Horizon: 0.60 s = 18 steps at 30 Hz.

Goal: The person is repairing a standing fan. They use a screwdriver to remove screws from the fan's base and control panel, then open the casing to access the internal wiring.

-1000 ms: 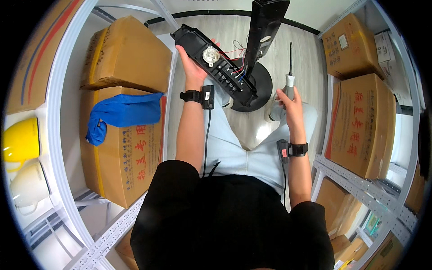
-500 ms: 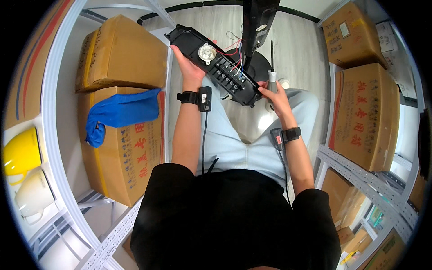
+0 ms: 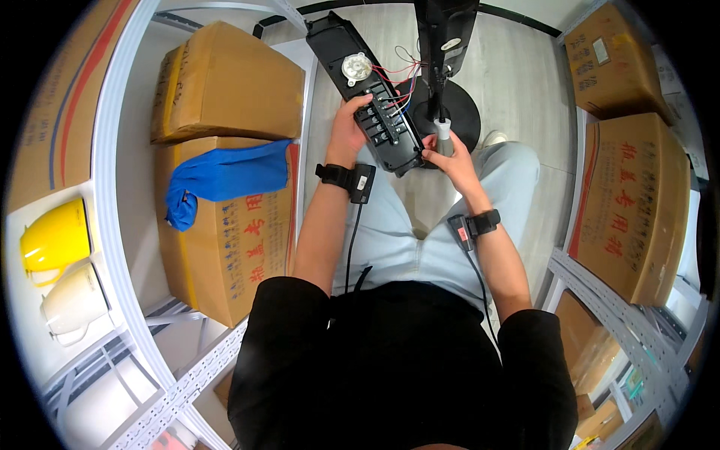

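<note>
Black panel (image 3: 376, 114) in my view, left hand (image 3: 348, 133) pinching its side, right hand (image 3: 456, 164) wrapped around a grey screwdriver (image 3: 442, 131)

The top edge crops a black column (image 3: 446, 26), while a black panel (image 3: 379, 124) conceals most fingers of the left hand (image 3: 347, 133), the right hand (image 3: 457, 166) covers part of a screwdriver (image 3: 443, 133), and the ends of thin wires (image 3: 414, 77) are too small to trace.

A blue cloth (image 3: 232, 171) lies draped over a taped cardboard box (image 3: 238, 251).
</note>
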Tool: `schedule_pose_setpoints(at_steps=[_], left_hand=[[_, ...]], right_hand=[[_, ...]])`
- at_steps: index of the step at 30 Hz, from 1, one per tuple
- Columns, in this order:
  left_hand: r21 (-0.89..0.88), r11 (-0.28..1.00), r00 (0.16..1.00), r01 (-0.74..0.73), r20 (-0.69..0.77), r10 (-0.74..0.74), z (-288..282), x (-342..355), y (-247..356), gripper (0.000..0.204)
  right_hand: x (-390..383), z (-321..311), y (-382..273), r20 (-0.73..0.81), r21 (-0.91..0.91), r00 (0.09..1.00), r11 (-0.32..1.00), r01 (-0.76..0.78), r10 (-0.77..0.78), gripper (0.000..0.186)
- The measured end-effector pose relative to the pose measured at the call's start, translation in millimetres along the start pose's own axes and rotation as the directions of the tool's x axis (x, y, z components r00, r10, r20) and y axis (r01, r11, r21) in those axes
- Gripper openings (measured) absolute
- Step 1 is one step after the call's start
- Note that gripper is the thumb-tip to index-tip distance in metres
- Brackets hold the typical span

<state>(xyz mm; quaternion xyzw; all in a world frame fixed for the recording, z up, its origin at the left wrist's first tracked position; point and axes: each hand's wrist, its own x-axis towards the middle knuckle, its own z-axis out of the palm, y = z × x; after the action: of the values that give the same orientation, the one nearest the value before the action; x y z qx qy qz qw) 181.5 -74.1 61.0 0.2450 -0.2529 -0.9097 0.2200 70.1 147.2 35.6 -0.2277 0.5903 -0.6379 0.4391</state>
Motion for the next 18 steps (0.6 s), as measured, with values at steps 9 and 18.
schedule_pose_setpoints(at_steps=[9,18], left_hand=[[0.171,0.974,0.98,-0.145,-0.107,0.165,4,-4,2,0.038],[0.157,0.966,0.979,-0.206,0.039,0.202,3,-2,15,0.053]], right_hand=[[-6,-10,6,-0.08,-0.215,0.987,0.964,-0.154,0.14,0.031],[-18,11,-51,-0.122,-0.424,0.945,0.877,0.226,-0.303,0.046]])
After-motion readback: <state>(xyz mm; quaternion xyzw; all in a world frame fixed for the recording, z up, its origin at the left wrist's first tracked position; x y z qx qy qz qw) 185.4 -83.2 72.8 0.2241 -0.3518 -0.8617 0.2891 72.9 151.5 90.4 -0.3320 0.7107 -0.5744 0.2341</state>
